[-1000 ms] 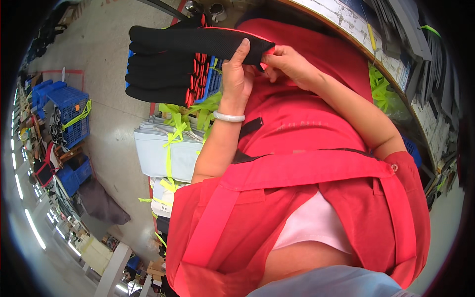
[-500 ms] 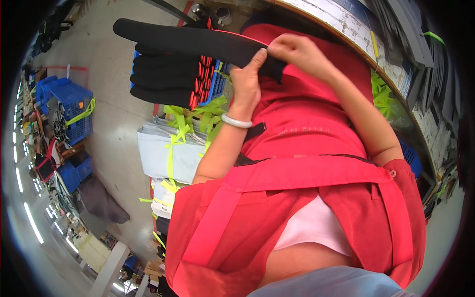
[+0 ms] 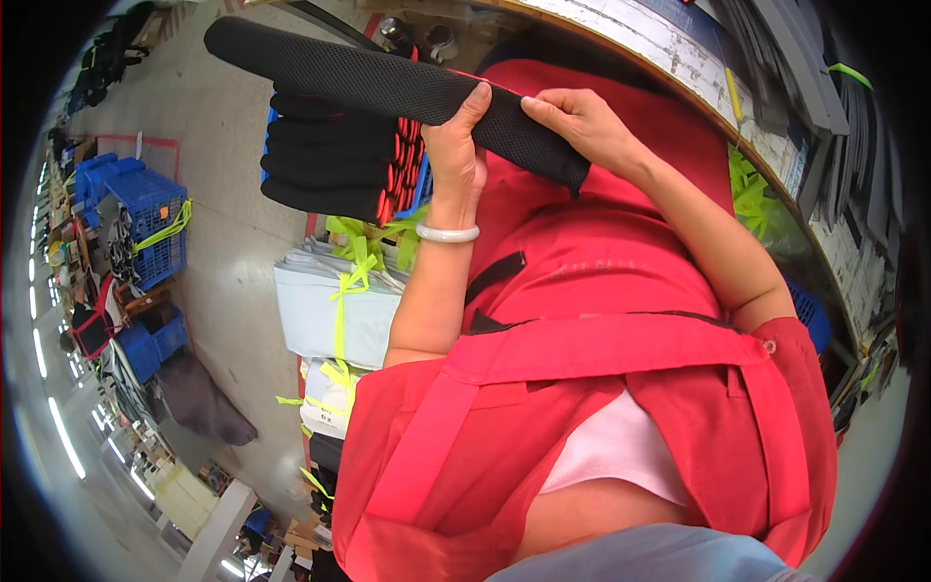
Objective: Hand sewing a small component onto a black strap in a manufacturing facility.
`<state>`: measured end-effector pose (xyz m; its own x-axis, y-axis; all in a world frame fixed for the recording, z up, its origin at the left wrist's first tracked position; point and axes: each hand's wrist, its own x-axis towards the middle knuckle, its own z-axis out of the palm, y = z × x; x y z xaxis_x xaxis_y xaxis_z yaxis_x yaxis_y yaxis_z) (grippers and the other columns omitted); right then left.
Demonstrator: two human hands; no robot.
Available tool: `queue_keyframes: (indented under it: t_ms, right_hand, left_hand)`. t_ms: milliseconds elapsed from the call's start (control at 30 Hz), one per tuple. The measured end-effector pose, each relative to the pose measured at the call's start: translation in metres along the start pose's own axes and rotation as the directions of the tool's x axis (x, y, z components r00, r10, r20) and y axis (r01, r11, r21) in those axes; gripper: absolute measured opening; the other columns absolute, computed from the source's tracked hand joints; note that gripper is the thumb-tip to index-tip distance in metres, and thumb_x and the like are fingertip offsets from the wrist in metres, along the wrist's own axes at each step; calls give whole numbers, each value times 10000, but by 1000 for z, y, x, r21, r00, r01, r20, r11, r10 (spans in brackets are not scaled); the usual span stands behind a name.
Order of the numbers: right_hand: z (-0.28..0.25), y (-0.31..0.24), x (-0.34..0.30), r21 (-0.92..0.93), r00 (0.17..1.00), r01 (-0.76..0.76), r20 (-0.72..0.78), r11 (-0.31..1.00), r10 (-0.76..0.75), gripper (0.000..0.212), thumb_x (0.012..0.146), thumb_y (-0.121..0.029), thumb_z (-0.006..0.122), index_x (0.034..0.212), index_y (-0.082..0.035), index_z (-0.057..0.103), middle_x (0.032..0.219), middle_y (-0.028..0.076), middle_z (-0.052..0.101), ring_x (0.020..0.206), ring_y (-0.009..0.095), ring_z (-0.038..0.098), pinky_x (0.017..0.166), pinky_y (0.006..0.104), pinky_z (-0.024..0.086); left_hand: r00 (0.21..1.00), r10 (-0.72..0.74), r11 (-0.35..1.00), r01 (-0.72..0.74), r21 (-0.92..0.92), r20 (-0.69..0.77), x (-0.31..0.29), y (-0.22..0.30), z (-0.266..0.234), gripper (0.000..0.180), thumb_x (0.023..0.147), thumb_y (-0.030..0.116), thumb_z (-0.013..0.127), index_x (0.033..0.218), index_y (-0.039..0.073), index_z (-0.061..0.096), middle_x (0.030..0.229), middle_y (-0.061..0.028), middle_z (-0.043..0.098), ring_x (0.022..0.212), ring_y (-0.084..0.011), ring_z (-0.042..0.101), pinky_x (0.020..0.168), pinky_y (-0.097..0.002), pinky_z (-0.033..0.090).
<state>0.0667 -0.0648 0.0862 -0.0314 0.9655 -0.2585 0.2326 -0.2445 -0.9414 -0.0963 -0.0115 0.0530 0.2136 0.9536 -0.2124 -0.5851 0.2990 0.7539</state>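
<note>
A long black padded strip of mesh fabric (image 3: 330, 78) stretches across the upper middle, its rounded far end to the left. My left hand (image 3: 454, 141), with a white bangle at the wrist, grips it near the middle, thumb on top and fingers underneath. Close to the strip's near right end, my right hand (image 3: 587, 124) pinches its upper edge, the thumb lying on the mesh. Its hidden fingers are partly behind the strip. Below the strip, a stack of similar black pieces (image 3: 325, 165) with red edges lies in a blue basket (image 3: 424, 186).
A worn white bench (image 3: 669, 63) runs along the upper right, with grey strips (image 3: 853, 184) hanging at its side. Tied pale sheets (image 3: 335, 306) stand below the basket. Farther left on the floor are a blue crate (image 3: 160, 228) and a dark cloth (image 3: 199, 393).
The strip has turned so its mesh face shows, and its right end now reaches lower right. My left hand has shifted left along it; my right hand's thumb now lies on the mesh.
</note>
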Motion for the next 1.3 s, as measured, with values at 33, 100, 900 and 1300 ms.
queue_keyframes:
  t_ms: [33, 100, 900, 1300]
  right_hand:
    - [3, 1, 2, -1, 1000, -3, 3, 1000, 3, 368, 950, -324, 558, 883, 25, 655, 655, 19, 589, 620, 84, 535, 569, 285, 441]
    - [8, 3, 7, -206, 960, 216, -134, 955, -246, 376, 944, -344, 567, 866, 15, 651, 643, 36, 579, 620, 99, 544, 574, 302, 446]
    - [-4, 18, -4, 92, 975, -173, 154, 981, 158, 382, 928, -414, 586, 873, -39, 631, 672, 11, 597, 493, 80, 561, 395, 209, 412]
    - [6, 11, -15, 368, 994, 112, -46, 923, -102, 300, 886, -58, 561, 1177, 14, 548, 939, 70, 647, 780, 106, 616, 724, 234, 514]
  left_hand:
    - [1000, -5, 1000, 5, 1, 7, 0, -3, -2, 244, 806, -27, 709, 1009, 64, 608, 929, -31, 626, 832, -136, 603, 782, -265, 505]
    - [998, -53, 994, 55, -95, 17, -4, -6, 5, 212, 822, 12, 708, 1005, 56, 610, 937, -36, 632, 834, -139, 606, 792, -274, 505]
    - [984, -173, 973, 176, -149, 33, -1, -21, -8, 188, 829, 50, 713, 998, 66, 632, 966, -33, 646, 867, -155, 621, 817, -294, 511]
    - [978, -205, 949, 190, -253, -35, 1, -12, -15, 161, 831, 30, 700, 977, 49, 636, 932, -49, 664, 836, -168, 656, 774, -305, 553]
